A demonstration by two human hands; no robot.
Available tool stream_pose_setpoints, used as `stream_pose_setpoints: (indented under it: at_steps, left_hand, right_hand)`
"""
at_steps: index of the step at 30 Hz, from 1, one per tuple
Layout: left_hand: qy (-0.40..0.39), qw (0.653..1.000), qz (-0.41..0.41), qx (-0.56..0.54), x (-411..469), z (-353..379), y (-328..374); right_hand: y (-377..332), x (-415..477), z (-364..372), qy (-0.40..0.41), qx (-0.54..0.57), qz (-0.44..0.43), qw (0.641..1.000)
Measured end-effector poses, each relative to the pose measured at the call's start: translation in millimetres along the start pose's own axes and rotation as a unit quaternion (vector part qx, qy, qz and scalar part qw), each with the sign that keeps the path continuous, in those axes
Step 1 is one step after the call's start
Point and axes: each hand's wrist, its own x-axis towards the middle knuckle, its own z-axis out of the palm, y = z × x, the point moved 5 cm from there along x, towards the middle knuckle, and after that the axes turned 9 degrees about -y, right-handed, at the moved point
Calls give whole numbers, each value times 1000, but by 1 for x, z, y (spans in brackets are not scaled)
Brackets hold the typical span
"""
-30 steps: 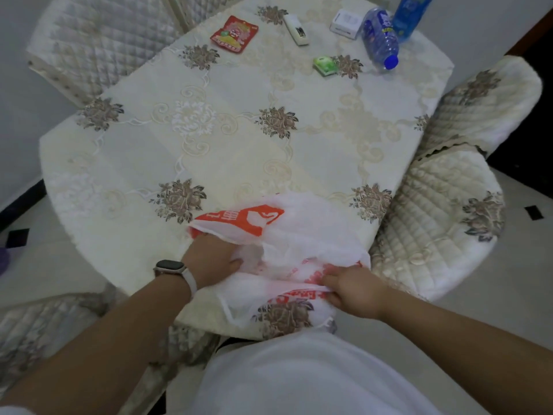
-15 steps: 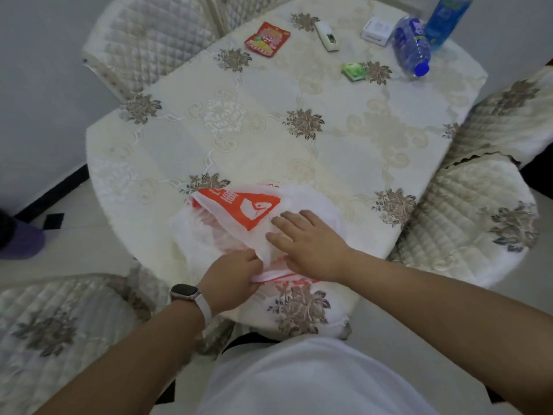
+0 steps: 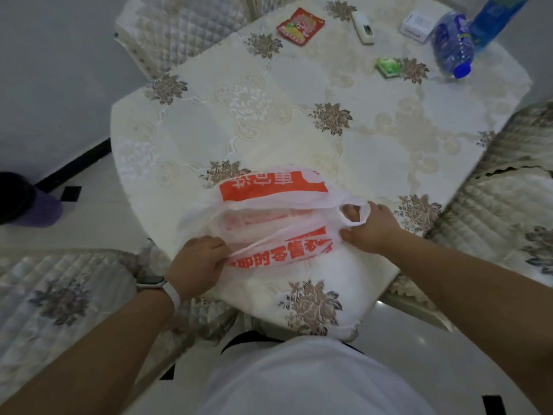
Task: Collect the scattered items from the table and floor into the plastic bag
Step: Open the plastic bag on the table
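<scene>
The left hand point(image 3: 199, 262), with a watch point(image 3: 157, 284) on its wrist, pinches the near rim of the plastic bag point(image 3: 275, 211), fingers curled round a thin strip of the film. The right hand point(image 3: 371, 227) grips the other end, with its fingers hooked through a handle loop and the thumb pressed just below it. Held at both ends like this, the mouth is stretched sideways and slightly parted, which looks like spreading it so things can be dropped in.

The bag lies limp between the hands on the near edge of the table point(image 3: 374, 151). Nothing bulky shows through the film, so it probably holds nothing yet.

Beyond the hands is a stretch of patterned cloth, and the items lie well apart from them at the far side:
- **Beyond the right hand:** a green packet point(image 3: 388, 67), then a bottle point(image 3: 453, 50) on its side with the blue cap pointing back toward the hands.
- **Behind that bottle:** a second bottle point(image 3: 493, 18) standing upright, with a white box point(image 3: 417, 25) just beside the two bottles.
- **More toward the left hand's side:** a slim white gadget point(image 3: 362, 27) and a red snack packet point(image 3: 300, 26).

None of these is within easy reach, so the opened bag will likely have to be carried over. The bottle on its side could roll if nudged.

On the floor, far out to the left of the left hand, sits a purple and dark thing point(image 3: 33, 205); I cannot tell what it is.
</scene>
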Motion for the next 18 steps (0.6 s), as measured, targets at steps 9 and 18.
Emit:
stream_pose_setpoints:
  at_steps: [9,18]
  left_hand:
    - [48,996,72,2,18,-31,26]
    - [-129,992,-5,-4,44,-14,80]
  right_hand:
    - [-49,-69,-57,180,108,-163,964]
    - [-106,-23,-69,220,-156,-323,907]
